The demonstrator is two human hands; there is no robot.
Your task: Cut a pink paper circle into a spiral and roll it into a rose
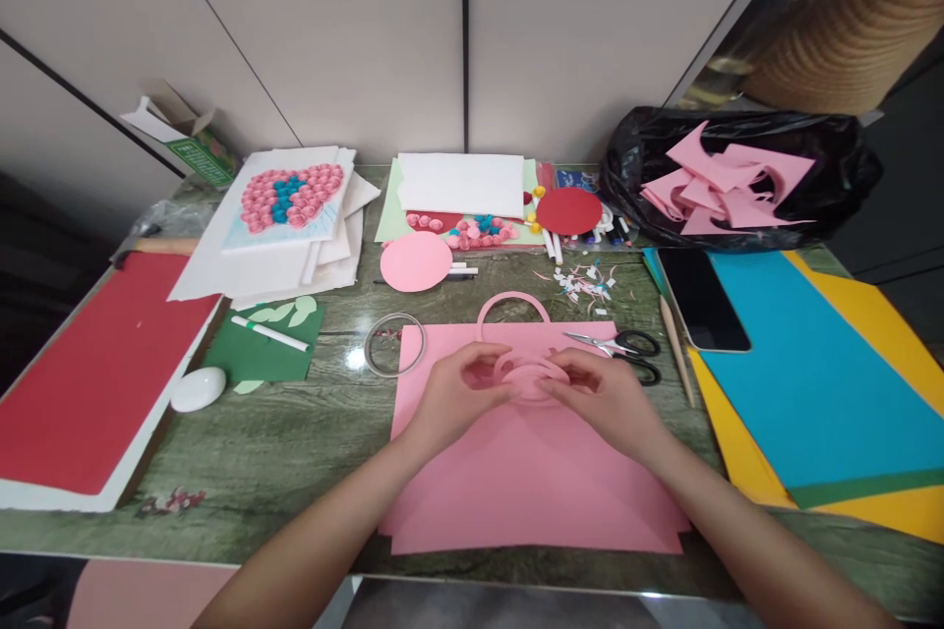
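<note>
Between both hands is a pink paper spiral (529,381), a cut strip curling round a wider middle. One loop of it (514,298) arches up beyond the fingers. My left hand (461,391) pinches its left side with thumb and fingers. On the right side, my right hand (609,398) grips it the same way. Pink paper sheets (531,501) lie stacked below the hands. Scissors (619,346) with black handles rest just past my right hand, partly on the pink sheets. A metal ring (395,346) overlaps the sheets' left edge.
A pink paper disc (416,262), a red disc (568,211) and paper snippets (588,283) lie beyond. At right are a pencil (677,351), a phone (704,300), blue paper (826,383) and a black bag (626,167) of pink scraps. Red paper (95,373) and a white oval object (199,389) lie left.
</note>
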